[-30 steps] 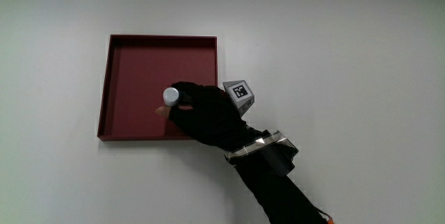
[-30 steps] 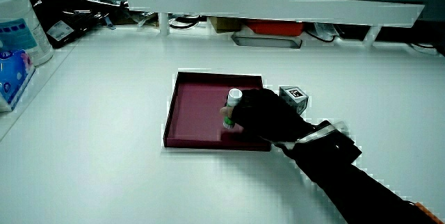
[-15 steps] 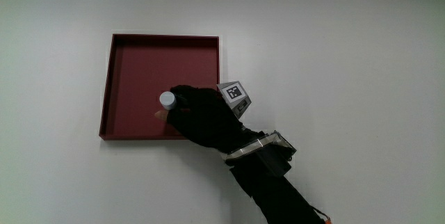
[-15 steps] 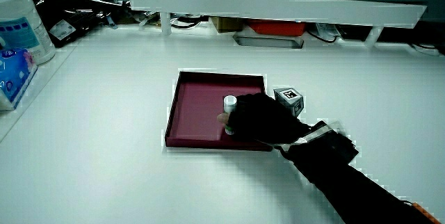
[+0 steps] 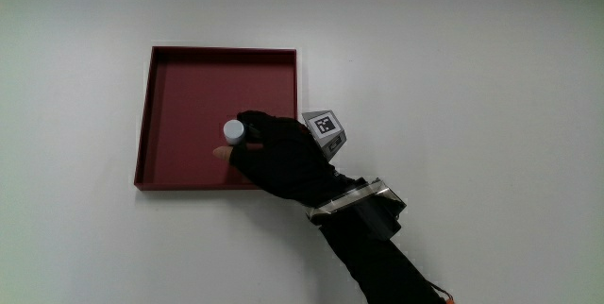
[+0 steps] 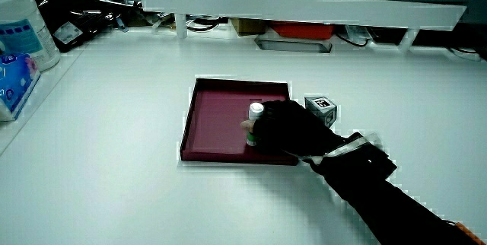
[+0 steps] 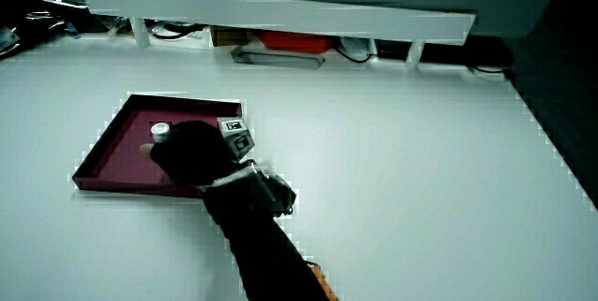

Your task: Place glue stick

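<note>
Clamped around the glue stick [image 5: 233, 132], the hand [image 5: 283, 158] has its gloved fingers curled on the stick's body, white cap poking up clear of the glove. Stick stands upright inside the dark red square tray [image 5: 179, 73], base down on the tray floor, closer to the tray's near edge than to its middle; green on the lower body shows in a side view [image 6: 249, 140]. Hand sits over the tray's near corner, forearm [image 5: 377, 247] running back toward the person across the near rim. Patterned cube [image 5: 325, 130] on the back of the hand hangs just outside the tray's side wall. Tray lies flat on the white tabletop [image 5: 472, 106], well in from every table edge. In both side views the cap shows beside the glove [image 6: 256, 109] [image 7: 161, 130]. Low white partition [image 6: 304, 5] along the table's distant edge, with cables and a red box under it. White wipes tub [image 6: 23, 24] and a blue packet [image 6: 14, 81] stand near a tabletop corner, well apart from the tray.
</note>
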Action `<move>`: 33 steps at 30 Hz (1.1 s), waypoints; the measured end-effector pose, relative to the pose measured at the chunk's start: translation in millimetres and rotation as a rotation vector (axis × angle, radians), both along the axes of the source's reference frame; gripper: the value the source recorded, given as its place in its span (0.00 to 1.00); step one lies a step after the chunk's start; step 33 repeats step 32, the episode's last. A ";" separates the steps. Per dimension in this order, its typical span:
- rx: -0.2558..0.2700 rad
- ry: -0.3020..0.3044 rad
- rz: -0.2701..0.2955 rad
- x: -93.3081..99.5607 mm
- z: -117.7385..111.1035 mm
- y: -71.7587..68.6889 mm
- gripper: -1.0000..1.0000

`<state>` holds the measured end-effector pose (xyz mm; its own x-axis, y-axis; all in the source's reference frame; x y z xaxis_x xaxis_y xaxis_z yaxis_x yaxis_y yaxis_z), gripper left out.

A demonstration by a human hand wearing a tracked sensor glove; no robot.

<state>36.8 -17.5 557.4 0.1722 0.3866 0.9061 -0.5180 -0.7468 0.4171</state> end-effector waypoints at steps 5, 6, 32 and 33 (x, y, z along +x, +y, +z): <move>-0.015 -0.002 0.001 0.7 -0.7 0.6 0.22; -0.010 -0.008 0.003 1.0 -0.1 0.5 0.21; 0.125 -0.014 -0.179 66.5 -87.6 -2.5 0.00; 0.125 -0.014 -0.179 66.5 -87.6 -2.5 0.00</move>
